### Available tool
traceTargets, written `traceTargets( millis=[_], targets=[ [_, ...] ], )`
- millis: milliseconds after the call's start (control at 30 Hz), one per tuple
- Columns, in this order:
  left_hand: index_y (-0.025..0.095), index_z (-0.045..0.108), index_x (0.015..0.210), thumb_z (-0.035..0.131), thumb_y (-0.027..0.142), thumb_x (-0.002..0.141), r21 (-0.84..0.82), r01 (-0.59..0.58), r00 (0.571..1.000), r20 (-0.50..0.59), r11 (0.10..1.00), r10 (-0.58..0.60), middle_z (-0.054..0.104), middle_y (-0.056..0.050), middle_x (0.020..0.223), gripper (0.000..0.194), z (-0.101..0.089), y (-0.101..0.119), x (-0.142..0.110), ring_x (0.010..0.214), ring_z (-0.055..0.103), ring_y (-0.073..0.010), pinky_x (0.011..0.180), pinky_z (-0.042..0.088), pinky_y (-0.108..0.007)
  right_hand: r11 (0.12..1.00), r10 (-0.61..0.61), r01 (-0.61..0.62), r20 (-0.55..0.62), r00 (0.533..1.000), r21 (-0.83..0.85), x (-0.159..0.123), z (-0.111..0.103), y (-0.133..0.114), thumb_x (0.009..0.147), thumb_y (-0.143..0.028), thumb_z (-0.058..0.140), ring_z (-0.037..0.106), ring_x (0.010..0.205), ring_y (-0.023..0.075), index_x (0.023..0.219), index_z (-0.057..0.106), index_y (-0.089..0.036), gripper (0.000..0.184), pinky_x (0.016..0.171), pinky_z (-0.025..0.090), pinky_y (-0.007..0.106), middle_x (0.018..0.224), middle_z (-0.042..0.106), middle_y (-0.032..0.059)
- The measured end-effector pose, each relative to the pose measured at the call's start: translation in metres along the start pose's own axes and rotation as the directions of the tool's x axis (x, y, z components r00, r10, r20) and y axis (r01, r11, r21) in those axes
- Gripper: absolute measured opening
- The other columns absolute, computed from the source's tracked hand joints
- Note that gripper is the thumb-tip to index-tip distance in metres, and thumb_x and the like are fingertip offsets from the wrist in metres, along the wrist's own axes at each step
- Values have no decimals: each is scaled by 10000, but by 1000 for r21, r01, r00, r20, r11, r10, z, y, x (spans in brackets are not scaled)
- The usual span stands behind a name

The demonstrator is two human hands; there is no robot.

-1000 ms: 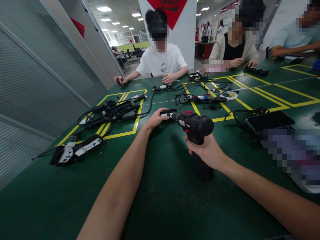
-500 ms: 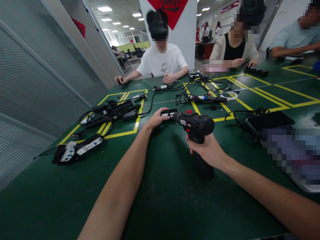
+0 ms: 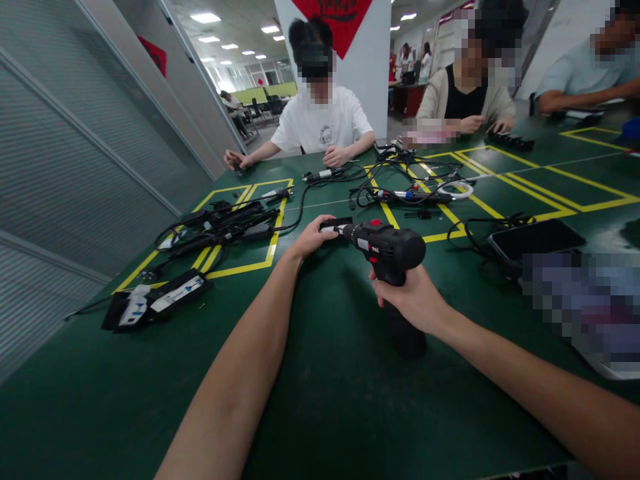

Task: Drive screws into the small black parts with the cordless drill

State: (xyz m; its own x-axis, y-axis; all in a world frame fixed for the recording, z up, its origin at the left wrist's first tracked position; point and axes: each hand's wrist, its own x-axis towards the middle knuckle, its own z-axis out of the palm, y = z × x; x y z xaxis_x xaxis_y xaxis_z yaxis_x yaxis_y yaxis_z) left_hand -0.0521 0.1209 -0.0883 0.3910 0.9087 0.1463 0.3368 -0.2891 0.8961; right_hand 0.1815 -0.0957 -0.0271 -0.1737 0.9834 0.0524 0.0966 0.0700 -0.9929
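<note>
My right hand point(image 3: 413, 297) is wrapped round the handle of a black cordless drill point(image 3: 385, 247) with red accents. The drill lies level, its chuck pointing left, and its base is low over the green table. At its tip, my left hand point(image 3: 315, 237) is closed on a small black part point(image 3: 341, 221) on the table. A pale piece shows between the left fingers and the chuck. The fingers partly cover the black part, so its exact kind and the contact with the bit cannot be made out.
Black cables point(image 3: 225, 223) lie in a yellow-taped area at left, with a labelled black pouch point(image 3: 180, 291) nearer me. More cables and a pen-like tool point(image 3: 415, 196) lie ahead. A dark phone-like device point(image 3: 537, 240) is at right. Several co-workers sit across the green table point(image 3: 325, 400).
The whole view has shifted slightly to the left. Both hands keep their hold, and the drill stays against the same spot beside the left fingers.
</note>
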Motion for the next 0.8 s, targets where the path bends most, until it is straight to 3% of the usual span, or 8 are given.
traceTargets(
  millis=[800],
  targets=[
    [186, 520, 1225, 715, 373, 664, 0, 13, 1000, -1, 1000, -13, 606, -57, 1153, 623, 2, 3, -2, 1024, 577, -220, 931, 464, -359, 1000, -8, 8, -10, 1000, 0, 1, 0, 3, 734, -155, 598, 588, 594, 157, 899, 617, -180, 168, 575, 484, 311, 686, 605, 0]
  ],
)
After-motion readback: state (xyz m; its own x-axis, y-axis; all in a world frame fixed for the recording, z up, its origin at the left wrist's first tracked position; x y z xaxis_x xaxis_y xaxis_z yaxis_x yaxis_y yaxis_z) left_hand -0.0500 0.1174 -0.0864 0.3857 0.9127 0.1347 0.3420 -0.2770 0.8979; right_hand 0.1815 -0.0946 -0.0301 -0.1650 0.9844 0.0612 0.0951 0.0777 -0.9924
